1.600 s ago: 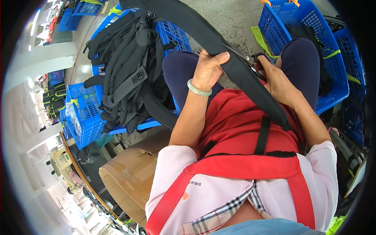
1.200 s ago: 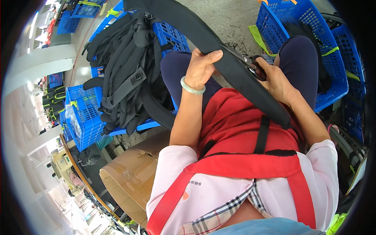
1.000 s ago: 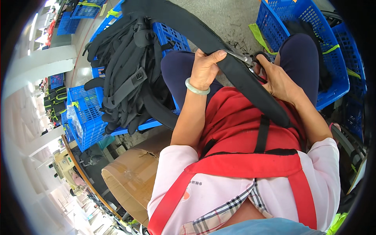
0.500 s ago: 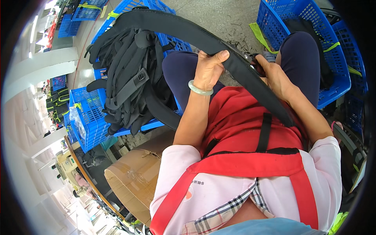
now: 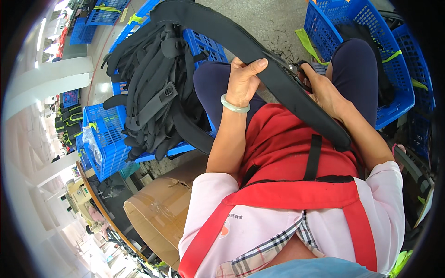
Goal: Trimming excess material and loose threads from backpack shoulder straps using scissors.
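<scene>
A long black padded strap (image 5: 259,60) runs from the upper left across my lap to my right side. My left hand (image 5: 244,81), with a pale green bangle on the wrist, grips the strap from below, thumb over its edge. My right hand (image 5: 322,88) is closed on a small pair of scissors (image 5: 301,69) held against the strap's edge. I sit in a red apron (image 5: 287,153) over dark trousers.
A heap of black straps (image 5: 153,92) lies over blue plastic crates (image 5: 106,139) at my left. More blue crates (image 5: 352,28) stand at the right, one holding black pieces. A cardboard box (image 5: 157,213) sits at lower left. Grey floor with thread clippings lies ahead.
The strap has slid through my hands, and its far end now curves higher toward the upper left. Both hands stay on it over my lap.
</scene>
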Motion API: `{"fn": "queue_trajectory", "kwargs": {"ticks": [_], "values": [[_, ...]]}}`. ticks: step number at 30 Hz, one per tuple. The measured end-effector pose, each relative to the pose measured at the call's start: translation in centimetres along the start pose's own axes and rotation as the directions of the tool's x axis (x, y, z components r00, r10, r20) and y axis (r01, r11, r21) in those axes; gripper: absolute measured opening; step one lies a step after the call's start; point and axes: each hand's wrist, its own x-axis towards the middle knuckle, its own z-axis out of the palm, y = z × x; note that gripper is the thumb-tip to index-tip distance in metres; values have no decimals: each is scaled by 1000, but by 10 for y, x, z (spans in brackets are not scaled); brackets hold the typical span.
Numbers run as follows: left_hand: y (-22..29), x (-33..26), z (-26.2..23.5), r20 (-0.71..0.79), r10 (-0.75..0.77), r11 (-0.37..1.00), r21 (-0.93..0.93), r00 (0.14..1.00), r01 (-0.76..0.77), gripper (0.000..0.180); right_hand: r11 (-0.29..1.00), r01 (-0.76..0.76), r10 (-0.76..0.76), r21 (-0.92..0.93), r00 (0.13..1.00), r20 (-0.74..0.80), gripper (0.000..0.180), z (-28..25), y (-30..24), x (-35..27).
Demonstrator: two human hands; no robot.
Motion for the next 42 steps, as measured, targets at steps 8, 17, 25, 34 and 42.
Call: {"fn": "queue_trajectory", "kwargs": {"ticks": [8,17,25,34,42], "values": [[-3,-3,3,-17,-11,999,-35,1000,10,20,997,-63,60,35,995,80,43,-6,-14,5],[12,6,-12,5,5,996,-87,1000,-5,22,1000,0,0,8,1000,17,34,-6,-8,4],[5,2,-10,22,18,999,-46,1000,-17,21,991,124,-126,-48,991,-45,39,-1,-5,14],[5,0,2,-34,-3,996,-94,999,0,18,999,41,-42,29,999,22,35,-2,-10,17],[18,6,-7,44,26,996,-84,999,-22,21,994,97,-95,41,995,-32,32,2,3,17]]}}
